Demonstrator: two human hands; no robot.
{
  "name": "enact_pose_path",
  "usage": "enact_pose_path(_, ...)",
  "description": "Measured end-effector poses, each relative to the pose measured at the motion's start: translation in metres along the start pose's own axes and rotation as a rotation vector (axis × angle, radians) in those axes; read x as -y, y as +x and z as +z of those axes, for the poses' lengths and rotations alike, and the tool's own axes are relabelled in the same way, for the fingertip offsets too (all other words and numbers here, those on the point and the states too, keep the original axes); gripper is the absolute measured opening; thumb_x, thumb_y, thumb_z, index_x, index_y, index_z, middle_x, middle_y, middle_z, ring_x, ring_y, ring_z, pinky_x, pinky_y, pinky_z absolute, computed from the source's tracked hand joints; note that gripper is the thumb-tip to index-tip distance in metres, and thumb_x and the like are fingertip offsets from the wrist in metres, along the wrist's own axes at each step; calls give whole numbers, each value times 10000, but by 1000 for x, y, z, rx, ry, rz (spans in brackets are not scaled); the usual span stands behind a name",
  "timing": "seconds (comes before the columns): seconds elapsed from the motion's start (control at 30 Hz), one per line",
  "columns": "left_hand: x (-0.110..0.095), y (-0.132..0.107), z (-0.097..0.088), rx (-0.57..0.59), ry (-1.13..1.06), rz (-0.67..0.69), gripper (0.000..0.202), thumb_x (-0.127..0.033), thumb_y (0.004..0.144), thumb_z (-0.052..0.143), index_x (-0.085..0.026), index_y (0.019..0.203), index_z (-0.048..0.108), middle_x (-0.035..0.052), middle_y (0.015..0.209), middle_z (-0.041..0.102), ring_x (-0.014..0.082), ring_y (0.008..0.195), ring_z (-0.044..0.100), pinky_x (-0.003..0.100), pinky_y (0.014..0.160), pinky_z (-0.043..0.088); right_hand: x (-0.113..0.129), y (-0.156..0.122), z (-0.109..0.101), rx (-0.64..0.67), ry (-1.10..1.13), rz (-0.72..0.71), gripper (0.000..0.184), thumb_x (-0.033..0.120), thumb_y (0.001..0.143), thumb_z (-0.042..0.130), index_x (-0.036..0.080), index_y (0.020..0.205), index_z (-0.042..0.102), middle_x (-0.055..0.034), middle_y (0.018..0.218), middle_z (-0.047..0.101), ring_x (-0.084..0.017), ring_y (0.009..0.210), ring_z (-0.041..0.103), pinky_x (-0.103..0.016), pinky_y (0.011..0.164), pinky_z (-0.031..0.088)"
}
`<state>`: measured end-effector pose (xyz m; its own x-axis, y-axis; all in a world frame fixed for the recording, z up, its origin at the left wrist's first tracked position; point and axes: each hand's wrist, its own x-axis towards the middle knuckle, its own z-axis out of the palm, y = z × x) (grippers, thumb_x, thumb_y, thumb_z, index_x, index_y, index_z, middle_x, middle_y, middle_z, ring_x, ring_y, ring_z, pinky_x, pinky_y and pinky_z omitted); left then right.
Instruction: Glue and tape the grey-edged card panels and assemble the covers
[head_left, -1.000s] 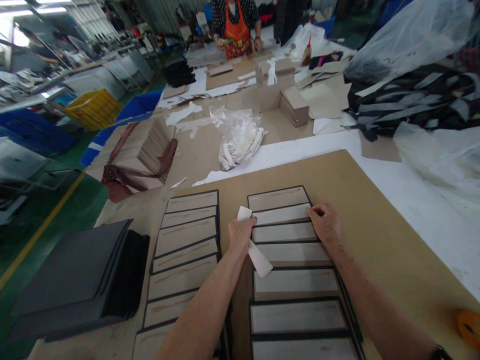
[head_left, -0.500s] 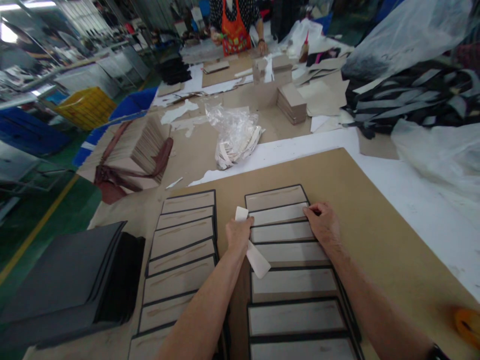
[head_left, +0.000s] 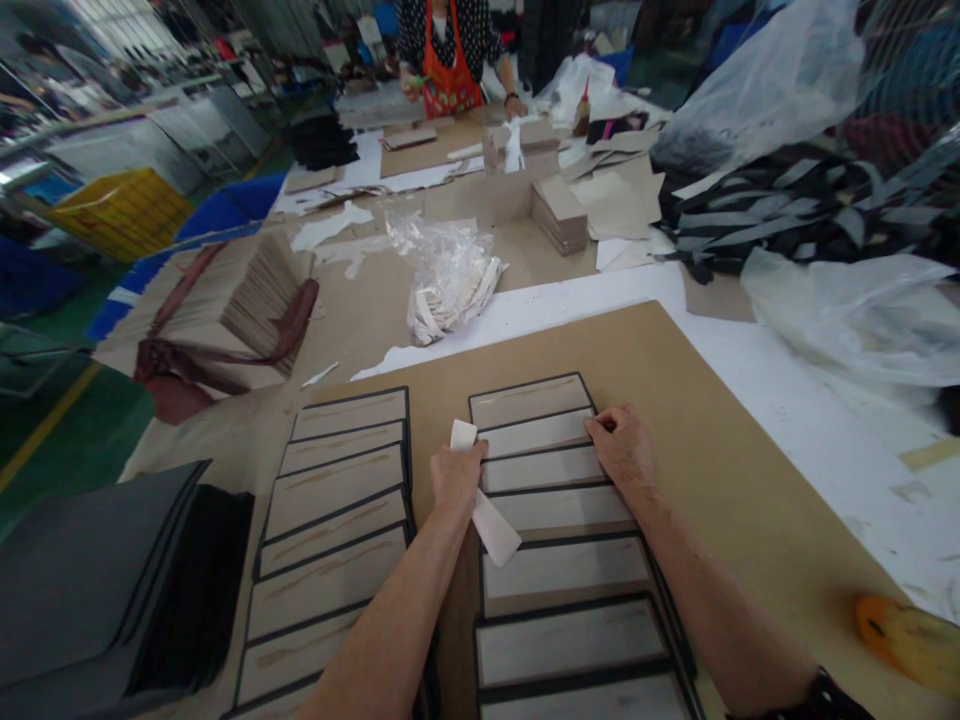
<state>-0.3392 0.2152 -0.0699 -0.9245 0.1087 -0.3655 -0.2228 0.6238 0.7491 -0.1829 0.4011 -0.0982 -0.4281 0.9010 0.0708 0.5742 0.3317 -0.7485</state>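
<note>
The left hand pinches a white flexible plastic strip beside the 2nd black-edged grey rectangular panel of the right column, the right hand pins that panel's far end with curled fingers, and smoothing seems the step in hand, with an even sweep across the panel called for next.

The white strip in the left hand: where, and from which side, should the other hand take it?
Probably by its free lower end, coming from the right. The left hand covers the middle of the white strip; only a short tip shows above, while the longer lower end sticks out over the panels. The right hand rests on that side.
</note>
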Motion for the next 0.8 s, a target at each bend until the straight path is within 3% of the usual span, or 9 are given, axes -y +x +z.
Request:
enact_pose_path(0.27, -1, 2, -1, 1, 16, 31, 185, -335, 593, 742, -180, 620, 645, 10, 474, 570, 171, 435, 543, 254, 415, 321, -2, 13, 0, -4, 2, 92, 84, 310, 697, 530, 230, 720, 543, -20, 710, 599, -191, 670, 534, -321, 662, 407)
enact_pose_path(0.43, -2, 1, 1, 6, -12, 44, 165, -298, 575, 745, -189, 590, 622, -7, 444, 542, 159, 429, 524, 244, 416, 308, -5, 12, 1, 25, -8, 69, 307, 472, 678, 636, 219, 822, 539, -37, 800, 615, -203, 716, 555, -328, 675, 420)
enact_pose_path(0.53, -4, 0, 0, 18, -65, 40, 153, -275, 573, 738, -183, 601, 619, -19, 447, 532, 148, 423, 507, 240, 416, 304, -13, 15, 2, 44, 22, 19, 365, 467, 613, 694, 214, 827, 541, -46, 855, 611, -206, 755, 554, -339, 713, 440)
enact_pose_path(0.67, -12, -5, -25, 15, -168, 48, 187, -306, 598, 735, -167, 617, 612, -36, 462, 511, 117, 428, 464, 231, 426, 302, -18, 17, -11, 16, 105, 60, 243, 371, 659, 606, 202, 826, 555, -47, 809, 607, -198, 709, 555, -349, 694, 454)
enact_pose_path(0.73, -18, -14, -44, 23, -217, 75, 232, -369, 635, 724, -159, 648, 626, -39, 485, 515, 101, 444, 448, 223, 440, 315, -8, 10, -23, -29, 123, 60, 252, 378, 692, 588, 190, 860, 576, -76, 866, 619, -210, 759, 559, -357, 713, 452)
enact_pose_path(0.8, -24, -30, -59, 114, -295, 87, 288, -433, 677, 696, -149, 706, 660, -21, 554, 567, 90, 475, 470, 211, 460, 346, 15, -5, -33, 7, 194, 29, 275, 417, 744, 580, 184, 886, 613, -83, 899, 637, -212, 798, 566, -347, 727, 448)
